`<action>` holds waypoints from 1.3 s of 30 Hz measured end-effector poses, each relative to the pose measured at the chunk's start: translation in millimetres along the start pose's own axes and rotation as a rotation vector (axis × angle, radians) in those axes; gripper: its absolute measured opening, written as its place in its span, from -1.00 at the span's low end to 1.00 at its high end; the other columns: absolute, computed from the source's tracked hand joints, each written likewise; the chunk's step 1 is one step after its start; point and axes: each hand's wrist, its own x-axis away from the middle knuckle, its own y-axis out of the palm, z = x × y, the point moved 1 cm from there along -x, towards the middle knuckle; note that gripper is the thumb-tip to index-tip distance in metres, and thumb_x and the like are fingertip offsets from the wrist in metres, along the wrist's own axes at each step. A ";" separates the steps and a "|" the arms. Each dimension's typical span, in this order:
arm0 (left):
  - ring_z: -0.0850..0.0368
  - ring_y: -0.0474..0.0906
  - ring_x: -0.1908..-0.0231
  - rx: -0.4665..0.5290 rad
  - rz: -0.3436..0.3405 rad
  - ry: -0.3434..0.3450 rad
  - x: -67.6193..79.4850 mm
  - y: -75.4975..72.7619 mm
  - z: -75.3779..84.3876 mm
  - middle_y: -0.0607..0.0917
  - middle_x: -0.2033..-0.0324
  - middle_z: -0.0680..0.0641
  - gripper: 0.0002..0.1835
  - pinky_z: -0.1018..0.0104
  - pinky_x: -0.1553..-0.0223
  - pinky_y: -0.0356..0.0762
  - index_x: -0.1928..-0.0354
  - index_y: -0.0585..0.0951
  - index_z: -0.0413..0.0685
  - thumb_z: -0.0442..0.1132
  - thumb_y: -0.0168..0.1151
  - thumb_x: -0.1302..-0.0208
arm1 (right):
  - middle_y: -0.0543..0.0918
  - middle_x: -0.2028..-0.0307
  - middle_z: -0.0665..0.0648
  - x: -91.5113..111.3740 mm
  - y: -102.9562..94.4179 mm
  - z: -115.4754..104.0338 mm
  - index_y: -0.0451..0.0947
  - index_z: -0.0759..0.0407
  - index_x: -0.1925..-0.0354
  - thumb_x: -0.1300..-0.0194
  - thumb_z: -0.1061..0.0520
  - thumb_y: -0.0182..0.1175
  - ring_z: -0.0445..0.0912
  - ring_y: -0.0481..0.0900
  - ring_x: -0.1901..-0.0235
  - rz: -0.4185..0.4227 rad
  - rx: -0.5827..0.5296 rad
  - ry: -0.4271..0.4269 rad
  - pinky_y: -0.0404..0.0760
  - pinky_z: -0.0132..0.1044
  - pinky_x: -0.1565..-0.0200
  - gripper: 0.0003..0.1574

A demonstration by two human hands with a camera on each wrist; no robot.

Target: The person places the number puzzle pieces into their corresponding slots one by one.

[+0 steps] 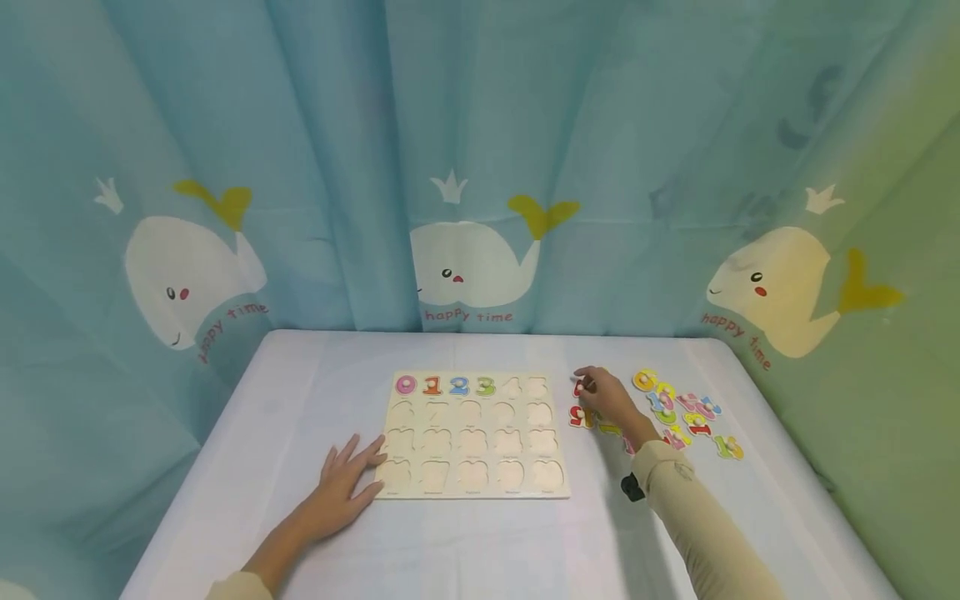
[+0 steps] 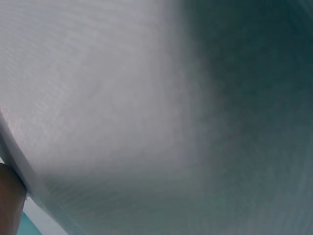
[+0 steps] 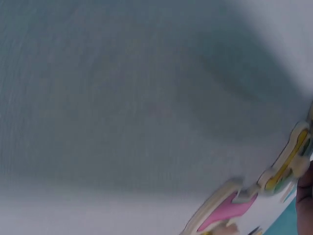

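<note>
A pale wooden number puzzle board [image 1: 472, 446] lies flat on the table. Its top row holds a pink 0 [image 1: 406, 384], a red-orange 1 [image 1: 432, 385], a blue 2 [image 1: 459, 386] and a green 3 [image 1: 486, 386]; the other recesses show bare wood. My left hand [image 1: 341, 492] rests with spread fingers at the board's left edge, fingertips touching it. Right of the board, my right hand [image 1: 611, 402] pinches a red number piece [image 1: 578, 389], which its fingers partly cover. A red 5 [image 1: 577, 417] lies just below. In the right wrist view, my fingertip [image 3: 305, 203] shows beside knobbed pieces.
Several loose number pieces lie scattered and overlapping to the right, among them a yellow-orange one [image 1: 644, 381], a red one [image 1: 697, 424] and a green-yellow one [image 1: 728, 447]. My right forearm crosses near them. Curtains [image 1: 480, 150] with whale prints hang behind the white-covered table [image 1: 465, 550].
</note>
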 end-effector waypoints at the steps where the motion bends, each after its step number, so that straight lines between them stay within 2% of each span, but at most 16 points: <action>1: -0.40 -0.02 -0.32 -0.001 -0.002 -0.003 -0.2 0.1 0.0 0.61 -0.05 -0.05 -0.36 -0.37 -0.21 -0.35 -0.33 0.30 -0.20 -0.19 0.22 -0.23 | 0.54 0.26 0.18 0.6 0.9 0.0 0.42 0.36 -0.11 -0.26 0.32 0.16 0.02 0.53 0.26 0.014 0.006 -0.004 0.57 -0.12 0.26 -0.57; 8: -0.37 -0.04 -0.33 0.002 -0.023 -0.029 -0.4 -0.4 0.3 0.61 -0.04 -0.04 -0.35 -0.34 -0.23 -0.38 -0.34 0.30 -0.19 -0.17 0.22 -0.24 | 0.53 0.35 0.14 -1.8 6.3 -8.8 0.44 0.38 -0.07 -0.23 0.33 0.19 -0.06 0.50 0.40 0.054 -0.027 -0.027 0.52 -0.22 0.39 -0.58; 14: -0.35 -0.05 -0.34 -0.003 -0.023 -0.031 -0.9 -0.4 -0.2 0.59 -0.08 -0.05 -0.37 -0.33 -0.23 -0.39 -0.33 0.31 -0.20 -0.17 0.20 -0.24 | 0.52 0.33 0.13 -10.4 13.2 -24.4 0.45 0.35 -0.08 -0.23 0.29 0.20 -0.05 0.48 0.36 0.061 -0.072 -0.034 0.52 -0.24 0.37 -0.57; 20: -0.36 -0.05 -0.34 0.000 -0.026 -0.032 -2.1 0.2 -0.5 0.40 -0.27 -0.10 -0.41 -0.34 -0.23 -0.39 -0.29 0.36 -0.19 -0.18 0.21 -0.24 | 0.53 0.35 0.11 -16.1 21.8 -41.8 0.46 0.32 -0.08 -0.24 0.25 0.22 -0.04 0.50 0.35 0.062 -0.061 -0.090 0.52 -0.19 0.33 -0.57; 23: -0.37 -0.05 -0.33 0.007 -0.023 -0.036 -1.9 0.2 -0.3 0.36 -0.29 -0.12 -0.43 -0.34 -0.23 -0.39 -0.28 0.38 -0.18 -0.18 0.22 -0.23 | 0.54 0.35 0.12 -18.7 28.6 -49.4 0.46 0.32 -0.08 -0.24 0.25 0.23 -0.02 0.53 0.32 0.050 -0.063 -0.113 0.54 -0.15 0.27 -0.56; 30: -0.35 -0.04 -0.34 -0.007 -0.030 -0.038 -2.2 0.7 -0.9 0.42 -0.25 -0.08 -0.39 -0.33 -0.24 -0.38 -0.32 0.34 -0.16 -0.16 0.21 -0.25 | 0.55 0.35 0.08 -23.5 47.9 -64.2 0.47 0.28 -0.07 -0.23 0.26 0.23 -0.05 0.56 0.29 0.015 -0.105 -0.065 0.56 -0.15 0.20 -0.58; 39: -0.35 -0.05 -0.34 -0.003 -0.031 -0.045 -1.7 0.0 0.0 0.42 -0.26 -0.09 -0.37 -0.32 -0.24 -0.39 -0.33 0.32 -0.17 -0.16 0.21 -0.24 | 0.54 0.36 0.06 -28.5 64.3 -80.7 0.48 0.28 -0.06 -0.23 0.26 0.24 -0.09 0.53 0.37 0.027 -0.081 -0.088 0.54 -0.22 0.30 -0.59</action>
